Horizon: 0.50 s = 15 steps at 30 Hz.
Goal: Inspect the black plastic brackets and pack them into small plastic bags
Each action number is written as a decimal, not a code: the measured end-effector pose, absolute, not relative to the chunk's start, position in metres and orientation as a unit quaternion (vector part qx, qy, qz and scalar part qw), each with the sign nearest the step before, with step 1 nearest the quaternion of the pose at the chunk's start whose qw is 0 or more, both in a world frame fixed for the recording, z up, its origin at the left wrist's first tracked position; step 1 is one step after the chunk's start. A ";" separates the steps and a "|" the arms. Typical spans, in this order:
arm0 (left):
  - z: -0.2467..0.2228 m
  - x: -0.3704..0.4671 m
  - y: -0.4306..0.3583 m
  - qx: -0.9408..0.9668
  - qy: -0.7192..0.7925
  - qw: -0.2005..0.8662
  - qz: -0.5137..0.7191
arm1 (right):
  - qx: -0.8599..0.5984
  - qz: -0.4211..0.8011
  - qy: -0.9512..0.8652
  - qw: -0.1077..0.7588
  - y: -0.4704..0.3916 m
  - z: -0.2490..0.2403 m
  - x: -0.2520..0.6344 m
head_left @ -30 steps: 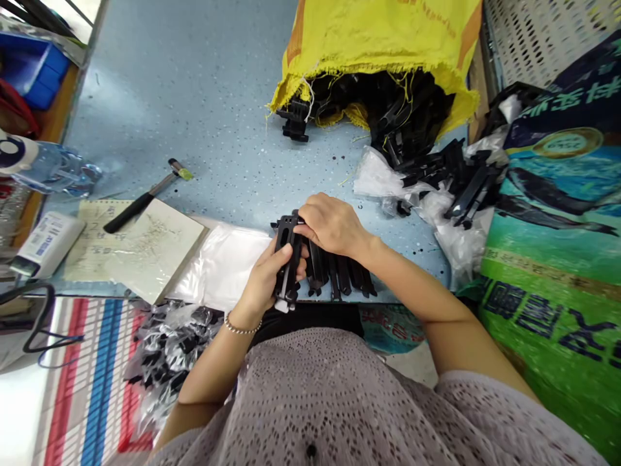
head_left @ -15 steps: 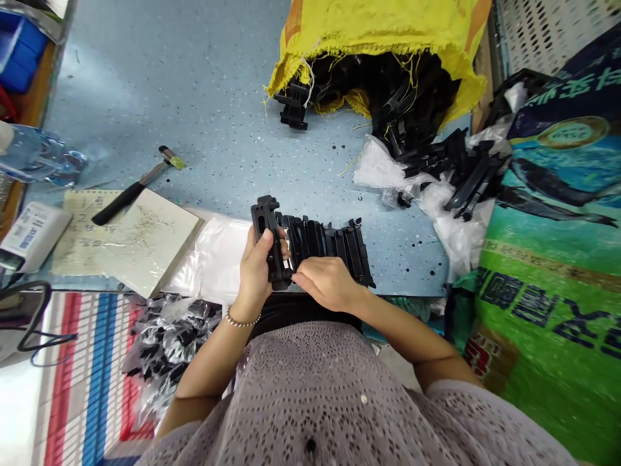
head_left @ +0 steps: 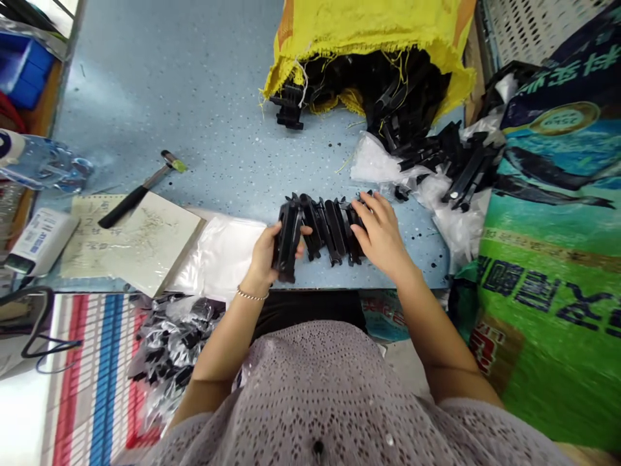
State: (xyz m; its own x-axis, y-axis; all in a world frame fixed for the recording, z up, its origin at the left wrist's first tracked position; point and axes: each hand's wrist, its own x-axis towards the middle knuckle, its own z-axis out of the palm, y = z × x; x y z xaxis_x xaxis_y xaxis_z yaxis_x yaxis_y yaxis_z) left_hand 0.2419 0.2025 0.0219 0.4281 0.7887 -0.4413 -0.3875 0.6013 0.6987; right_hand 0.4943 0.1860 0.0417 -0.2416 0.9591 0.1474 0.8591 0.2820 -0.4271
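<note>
A row of several black plastic parts (head_left: 334, 228) stands side by side near the table's front edge. At the row's left end, my left hand (head_left: 268, 254) grips a black part (head_left: 288, 243), slightly blurred, with the thumb on one side and fingers on the other. My right hand (head_left: 383, 238) rests at the row's right end, fingers apart and touching the last part. Clear plastic bags (head_left: 220, 249) lie flat just left of my left hand.
A yellow sack (head_left: 369, 26) spills black parts at the back. Left are a hammer (head_left: 127, 206), a cardboard piece (head_left: 162, 243), a white box (head_left: 43, 241) and a bottle (head_left: 43, 162). A green sack (head_left: 548, 362) stands right; a striped basket (head_left: 104, 375) with bagged parts sits below left.
My right hand has moved right and opened, from beside the left hand to the row's far end. My left hand has shifted right with its part, and the row sits farther from the table edge.
</note>
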 end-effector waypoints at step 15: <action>0.006 0.143 0.141 0.658 0.675 0.230 0.242 | -0.487 0.621 -0.484 0.377 0.178 0.031 0.428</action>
State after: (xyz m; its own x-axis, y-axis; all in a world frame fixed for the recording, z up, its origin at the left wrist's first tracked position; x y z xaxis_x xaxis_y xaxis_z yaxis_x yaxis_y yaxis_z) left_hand 0.1433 0.1410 0.0055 -0.0291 0.9995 0.0081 0.7763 0.0175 0.6302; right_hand 0.4279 0.1782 0.0306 -0.2412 0.9403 -0.2401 0.0027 -0.2467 -0.9691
